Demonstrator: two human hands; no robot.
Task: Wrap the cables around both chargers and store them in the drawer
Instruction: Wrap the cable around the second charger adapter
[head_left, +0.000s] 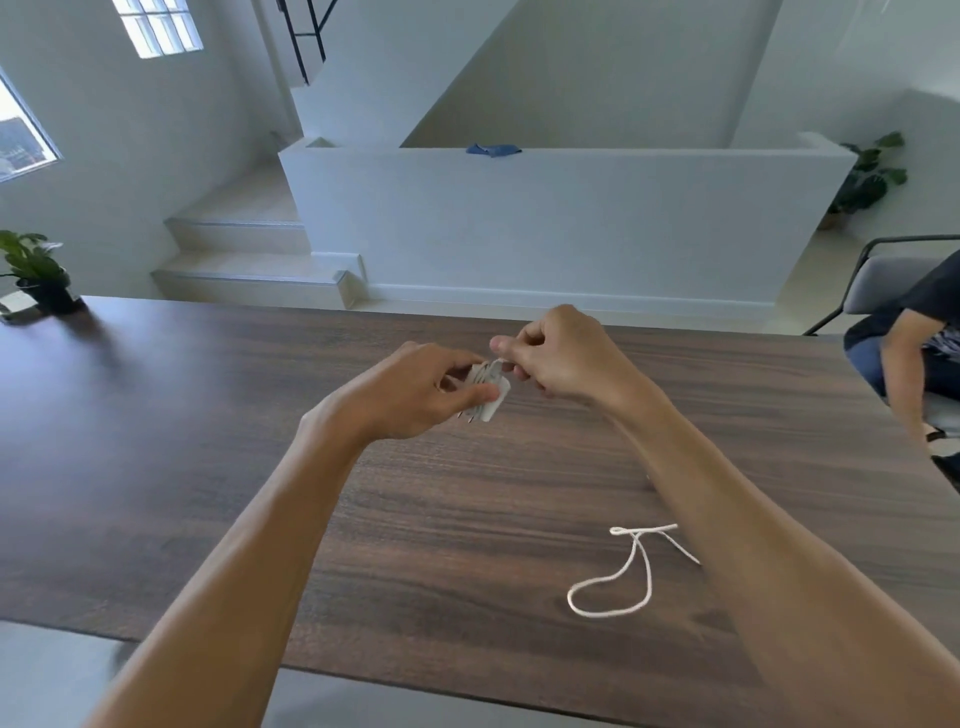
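Note:
Above the middle of the dark wooden table (208, 467), my left hand (410, 389) grips a small white charger (488, 395) with white cable wound around it. My right hand (561, 358) pinches the end of that cable just above the charger's top. A second white cable (628, 577) lies in a loose loop on the table near the front right, partly hidden under my right forearm. The second charger and the drawer are out of sight.
A potted plant (36, 275) stands at the table's far left corner. A person sits on a chair (904, 353) at the table's right end. Behind the table are a low white wall (545, 218) and steps.

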